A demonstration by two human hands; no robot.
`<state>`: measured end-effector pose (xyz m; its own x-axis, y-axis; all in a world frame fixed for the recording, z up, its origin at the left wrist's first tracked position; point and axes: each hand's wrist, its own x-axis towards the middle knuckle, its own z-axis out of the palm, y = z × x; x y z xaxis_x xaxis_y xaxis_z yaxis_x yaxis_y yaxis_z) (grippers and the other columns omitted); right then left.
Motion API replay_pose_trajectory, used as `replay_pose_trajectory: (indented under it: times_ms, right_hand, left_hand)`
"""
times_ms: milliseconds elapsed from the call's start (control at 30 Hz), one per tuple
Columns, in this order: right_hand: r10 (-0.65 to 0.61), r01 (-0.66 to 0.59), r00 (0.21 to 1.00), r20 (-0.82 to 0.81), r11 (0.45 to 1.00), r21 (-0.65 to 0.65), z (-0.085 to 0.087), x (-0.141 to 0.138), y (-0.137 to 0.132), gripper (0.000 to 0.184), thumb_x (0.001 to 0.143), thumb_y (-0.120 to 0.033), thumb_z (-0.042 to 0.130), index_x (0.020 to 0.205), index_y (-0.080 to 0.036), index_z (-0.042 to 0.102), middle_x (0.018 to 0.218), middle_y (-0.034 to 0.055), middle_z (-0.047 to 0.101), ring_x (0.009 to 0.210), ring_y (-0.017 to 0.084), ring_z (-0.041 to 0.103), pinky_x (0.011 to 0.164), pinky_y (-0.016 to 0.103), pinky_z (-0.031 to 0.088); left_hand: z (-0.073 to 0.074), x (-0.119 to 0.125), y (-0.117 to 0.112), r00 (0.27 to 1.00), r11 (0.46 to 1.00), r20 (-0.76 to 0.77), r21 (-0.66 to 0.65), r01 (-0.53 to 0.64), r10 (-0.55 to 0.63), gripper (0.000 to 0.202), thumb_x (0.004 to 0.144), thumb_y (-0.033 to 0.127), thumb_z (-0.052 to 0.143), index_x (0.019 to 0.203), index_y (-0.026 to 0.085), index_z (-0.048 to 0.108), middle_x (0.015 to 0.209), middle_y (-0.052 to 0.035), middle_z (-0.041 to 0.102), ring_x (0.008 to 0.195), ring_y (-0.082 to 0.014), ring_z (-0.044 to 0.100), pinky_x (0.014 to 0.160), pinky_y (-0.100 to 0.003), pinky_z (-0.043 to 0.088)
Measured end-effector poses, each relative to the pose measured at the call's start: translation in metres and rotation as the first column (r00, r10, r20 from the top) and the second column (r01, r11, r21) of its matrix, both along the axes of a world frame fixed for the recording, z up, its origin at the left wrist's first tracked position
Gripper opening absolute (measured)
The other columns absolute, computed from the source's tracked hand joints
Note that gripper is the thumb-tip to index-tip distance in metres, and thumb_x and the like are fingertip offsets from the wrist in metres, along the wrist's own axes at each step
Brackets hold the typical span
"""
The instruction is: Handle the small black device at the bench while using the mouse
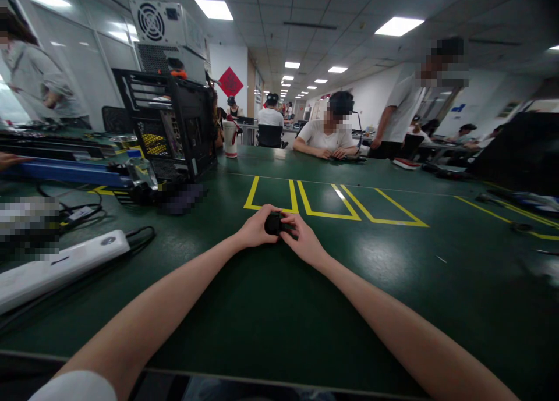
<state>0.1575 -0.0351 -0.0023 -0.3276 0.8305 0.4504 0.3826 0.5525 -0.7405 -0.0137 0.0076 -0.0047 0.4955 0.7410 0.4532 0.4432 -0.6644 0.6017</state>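
Observation:
Between my two hands is a small black part with a rounded face (273, 224), just above the green table (271, 319). My left hand (254, 229) is closed around its left side, with the fingers over the top. From the other side, my right hand (303, 240) pinches dark, thin pieces at its right edge. What kind of part it is cannot be made out at this size. Yellow tape outlines (329, 217) lie on the table just beyond my hands.
An open black computer case (168, 121) with a power supply (161, 25) on top stands at the back left. Near it are a white cup (230, 138) and a clear bottle (142, 171). A white power strip (65, 267) lies at left. A person (327, 136) sits across the table.

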Motion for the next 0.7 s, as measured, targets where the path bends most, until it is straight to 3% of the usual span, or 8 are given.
replay_pose_trajectory:
  times_ms: [100,300,700]
  right_hand:
    - [-0.005,0.005,1.0,0.0,1.0,-0.005,0.0002,-0.0007,0.0005,0.021,0.078,-0.017,0.047,0.098,-0.022,0.046,0.11,0.0035,0.048,0.109,0.018,0.047,0.091,0.039,0.044]
    - [-0.027,0.027,1.0,0.006,1.0,-0.005,-0.0034,-0.0017,0.0048,0.039,0.076,-0.014,0.048,0.113,-0.024,0.041,0.115,0.004,0.045,0.111,0.018,0.046,0.092,0.04,0.043]
    - [-0.058,0.059,0.998,0.036,0.998,-0.019,-0.0031,0.0006,0.0024,0.033,0.073,-0.016,0.051,0.105,-0.021,0.043,0.109,0.0047,0.049,0.106,0.019,0.049,0.093,0.042,0.041]
  left_hand:
    - [0.0,0.0,0.0002,1.0,1.0,0.005,-0.001,0.002,-0.002,0.061,0.056,0.021,0.068,0.11,0.022,0.04,0.104,-0.004,0.05,0.093,-0.0211,0.052,0.079,-0.036,0.042]
    - [0.0006,0.0001,-0.0006,1.0,1.0,0.009,-0.005,0.002,-0.002,0.059,0.056,0.021,0.068,0.109,0.023,0.041,0.103,-0.003,0.05,0.094,-0.0207,0.052,0.078,-0.035,0.042]
    - [0.0038,0.0003,-0.0024,1.0,1.0,-0.003,-0.012,-0.001,0.001,0.059,0.056,0.02,0.067,0.109,0.022,0.041,0.103,-0.003,0.051,0.094,-0.0215,0.052,0.079,-0.035,0.042]
